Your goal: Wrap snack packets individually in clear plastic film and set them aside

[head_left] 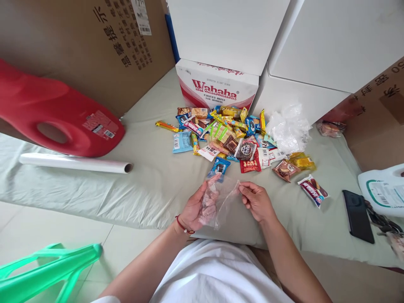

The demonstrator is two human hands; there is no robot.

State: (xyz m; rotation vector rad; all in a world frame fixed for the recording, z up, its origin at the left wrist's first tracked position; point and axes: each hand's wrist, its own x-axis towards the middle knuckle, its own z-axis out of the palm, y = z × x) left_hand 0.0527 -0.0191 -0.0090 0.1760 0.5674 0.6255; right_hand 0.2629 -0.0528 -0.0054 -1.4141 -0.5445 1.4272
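A clear plastic bag (223, 198) is stretched between my two hands, just in front of a heap of wrapped snacks (227, 134). My left hand (194, 210) supports it from the left, palm up, the thin film lying across the palm and fingers. On the other side, my right hand (257, 200) pinches the bag's edge between thumb and fingertips. Nothing can be made out inside the bag. A blue snack packet (219, 167) lies right behind it. To the heap's right sits a crumpled pile of clear plastic bags (289, 128).
A Wahaha water carton (217, 86) stands behind the snacks. At left are a red jug (72, 113) and a white roll (75, 163). A black phone (358, 215) and a white bottle (383, 189) lie at right. A green stool (50, 269) stands on the floor.
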